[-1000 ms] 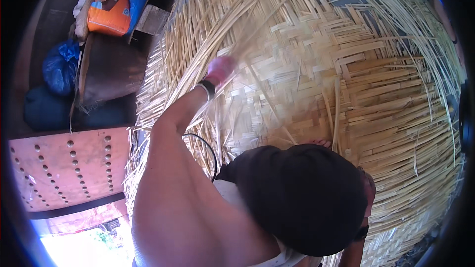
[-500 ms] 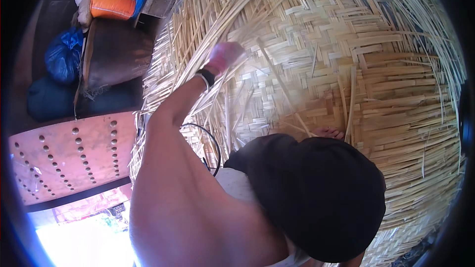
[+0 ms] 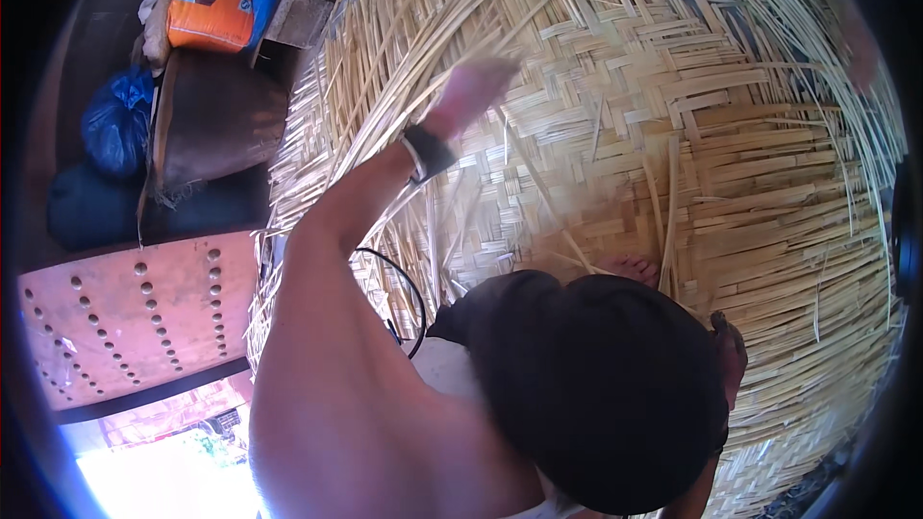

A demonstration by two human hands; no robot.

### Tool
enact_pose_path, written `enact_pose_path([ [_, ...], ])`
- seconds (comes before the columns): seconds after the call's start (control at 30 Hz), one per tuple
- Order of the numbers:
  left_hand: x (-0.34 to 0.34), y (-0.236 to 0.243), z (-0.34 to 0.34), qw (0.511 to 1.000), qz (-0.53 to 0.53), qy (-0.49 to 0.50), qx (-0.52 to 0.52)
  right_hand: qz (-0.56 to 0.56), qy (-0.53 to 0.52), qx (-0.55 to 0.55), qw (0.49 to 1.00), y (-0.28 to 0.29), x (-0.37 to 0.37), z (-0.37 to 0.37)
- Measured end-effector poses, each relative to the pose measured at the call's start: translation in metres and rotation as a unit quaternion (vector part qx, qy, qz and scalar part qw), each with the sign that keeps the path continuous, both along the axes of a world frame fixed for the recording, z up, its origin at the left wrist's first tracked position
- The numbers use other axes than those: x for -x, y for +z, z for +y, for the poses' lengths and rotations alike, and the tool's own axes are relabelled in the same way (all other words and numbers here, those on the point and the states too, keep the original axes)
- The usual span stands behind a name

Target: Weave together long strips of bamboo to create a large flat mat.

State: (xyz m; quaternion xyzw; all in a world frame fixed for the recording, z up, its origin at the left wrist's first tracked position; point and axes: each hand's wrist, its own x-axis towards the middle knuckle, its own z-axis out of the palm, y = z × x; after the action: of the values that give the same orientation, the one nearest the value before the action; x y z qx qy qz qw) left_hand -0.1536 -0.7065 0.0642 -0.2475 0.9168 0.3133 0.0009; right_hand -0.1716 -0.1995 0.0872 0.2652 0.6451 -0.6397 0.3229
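Grip unreadable, both hands: left hand [image 3: 476, 94] blurred over broad pale-yellow mat of flat woven strips [image 3: 586, 86], right hand [image 3: 732, 365] partly hidden beside rounded black cloth [image 3: 615, 375]. Mat spreads near to far, unwoven strip ends [image 3: 385, 24] fringing far side. At left, pink panel [image 3: 178, 317] with rows of round dark studs [image 3: 141, 269]; farther, brown sack-like form [image 3: 216, 120], bright orange bag [image 3: 212, 24], knotted blue plastic bag [image 3: 118, 130].

A straw-coloured woven mat [image 3: 577, 62] lies spread out, tightly plaited at its centre, unwoven ends bristling along its far edge. Loose strips [image 3: 670, 202] lie on the mat's middle; longer, paler strips [image 3: 803, 34] curve along the mat's far right side.
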Motion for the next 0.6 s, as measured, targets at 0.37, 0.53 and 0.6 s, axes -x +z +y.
enact_pose_path([
  [0.37,-0.041,-0.025,-0.054,0.958,-0.212,0.085,0.173,0.012,-0.027,0.011,1.0,-0.001,-0.003,0.015],
  [0.53,-0.063,-0.026,-0.063,0.931,-0.173,0.149,0.286,0.006,-0.036,0.005,0.999,-0.006,-0.002,0.019],
  [0.6,-0.047,-0.02,-0.069,0.929,-0.179,0.107,0.305,0.022,-0.037,0.035,0.998,-0.006,-0.001,0.017],
])
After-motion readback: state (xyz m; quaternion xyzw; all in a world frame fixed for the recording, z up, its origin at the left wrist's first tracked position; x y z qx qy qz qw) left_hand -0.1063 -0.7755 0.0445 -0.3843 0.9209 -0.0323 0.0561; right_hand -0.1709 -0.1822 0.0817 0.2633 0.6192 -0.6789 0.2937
